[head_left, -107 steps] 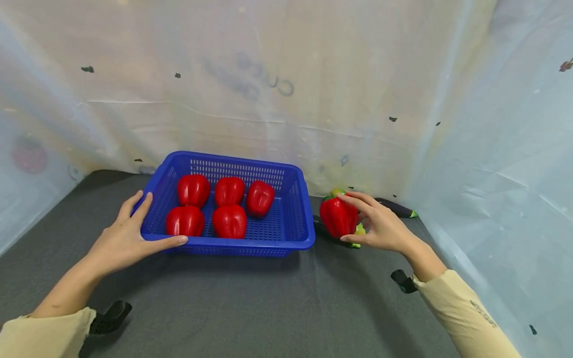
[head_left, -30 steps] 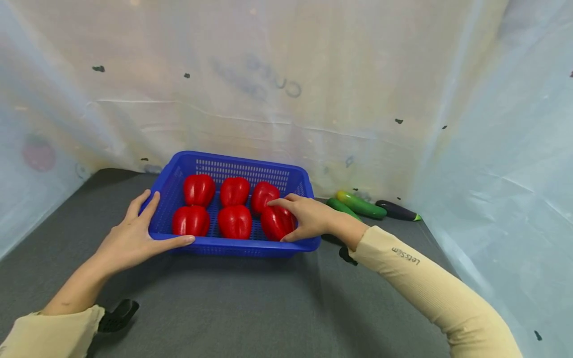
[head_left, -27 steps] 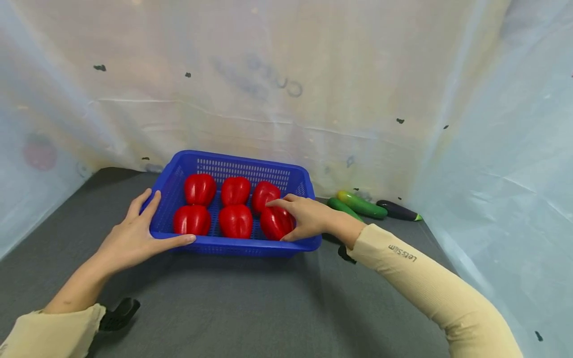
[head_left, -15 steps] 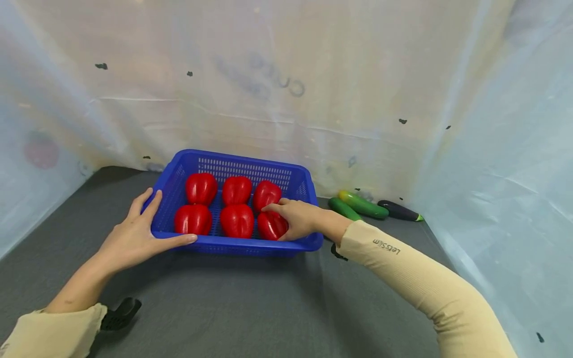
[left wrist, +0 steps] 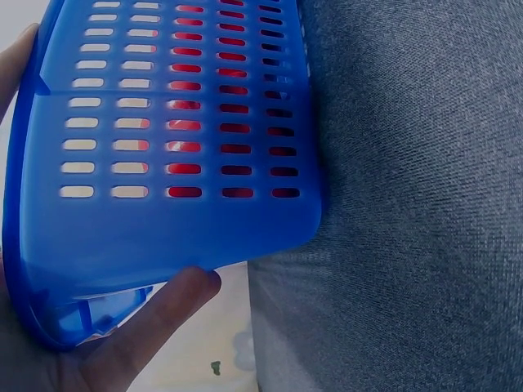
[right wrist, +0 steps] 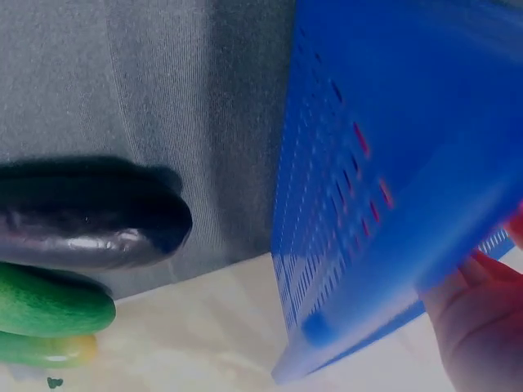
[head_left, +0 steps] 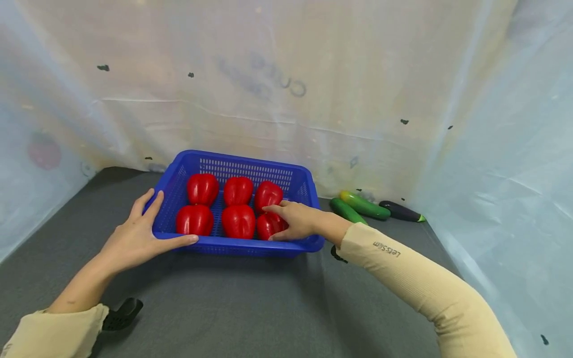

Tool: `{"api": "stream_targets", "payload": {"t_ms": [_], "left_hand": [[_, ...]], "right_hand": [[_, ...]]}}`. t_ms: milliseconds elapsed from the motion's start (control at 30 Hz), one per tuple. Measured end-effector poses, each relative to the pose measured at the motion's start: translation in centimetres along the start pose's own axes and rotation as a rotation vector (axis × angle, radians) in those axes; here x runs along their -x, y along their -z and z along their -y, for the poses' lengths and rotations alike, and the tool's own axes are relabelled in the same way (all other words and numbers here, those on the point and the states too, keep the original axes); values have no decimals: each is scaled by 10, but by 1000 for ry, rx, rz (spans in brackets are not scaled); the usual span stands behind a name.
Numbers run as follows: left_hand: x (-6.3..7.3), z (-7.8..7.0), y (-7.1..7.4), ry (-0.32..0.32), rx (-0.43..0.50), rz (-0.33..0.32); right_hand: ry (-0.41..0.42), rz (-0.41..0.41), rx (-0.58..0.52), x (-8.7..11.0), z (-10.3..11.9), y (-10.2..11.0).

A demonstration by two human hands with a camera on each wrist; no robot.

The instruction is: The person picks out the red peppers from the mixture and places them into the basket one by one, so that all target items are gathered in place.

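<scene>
A blue plastic basket (head_left: 241, 247) holds several red bell peppers in two rows. My left hand (head_left: 132, 241) grips its left front corner, thumb along the front rim and fingers over the left side; in the left wrist view a finger (left wrist: 167, 314) wraps the basket's slotted end wall. At the basket's front right, my right hand (head_left: 297, 220) holds a red bell pepper (head_left: 267, 226) between thumb and fingers, inside the rim. That pepper's right side is hidden by the hand. Only a red sliver of pepper (right wrist: 516, 227) shows in the right wrist view, beside the right hand (right wrist: 482, 327).
Right of the basket lie two cucumbers (head_left: 364, 205), one with a yellow end, and an eggplant (head_left: 400, 211) against the back sheet. A second eggplant (right wrist: 90, 220) shows near the basket in the right wrist view. Plastic sheeting (head_left: 358, 74) walls the grey cloth surface.
My right hand has carried the pepper from beside the basket into its front right part, then shifted slightly left and down with it. The left hand has kept its grip on the corner.
</scene>
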State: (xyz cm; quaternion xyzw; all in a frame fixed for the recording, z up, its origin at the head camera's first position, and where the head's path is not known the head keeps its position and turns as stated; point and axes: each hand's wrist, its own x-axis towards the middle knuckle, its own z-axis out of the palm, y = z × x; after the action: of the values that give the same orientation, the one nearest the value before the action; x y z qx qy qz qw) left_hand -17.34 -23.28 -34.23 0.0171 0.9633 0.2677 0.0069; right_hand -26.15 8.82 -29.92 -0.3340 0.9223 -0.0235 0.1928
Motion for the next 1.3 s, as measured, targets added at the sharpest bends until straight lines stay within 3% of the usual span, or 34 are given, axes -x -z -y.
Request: {"api": "stream_targets", "payload": {"t_ms": [333,600,933,1300], "left_hand": [[-1,7,3,-3,-10,9],[-1,15,4,-3,-21,14],[-3,21,7,-17,-41,6],[-3,25,6,-15,-22,9]], "right_hand": [[2,-56,-8,7,2,11],[29,-138,-118,19,-1,15],[108,-326,-284,33,-14,3],[130,-429,-318,37,-22,-13]]}}
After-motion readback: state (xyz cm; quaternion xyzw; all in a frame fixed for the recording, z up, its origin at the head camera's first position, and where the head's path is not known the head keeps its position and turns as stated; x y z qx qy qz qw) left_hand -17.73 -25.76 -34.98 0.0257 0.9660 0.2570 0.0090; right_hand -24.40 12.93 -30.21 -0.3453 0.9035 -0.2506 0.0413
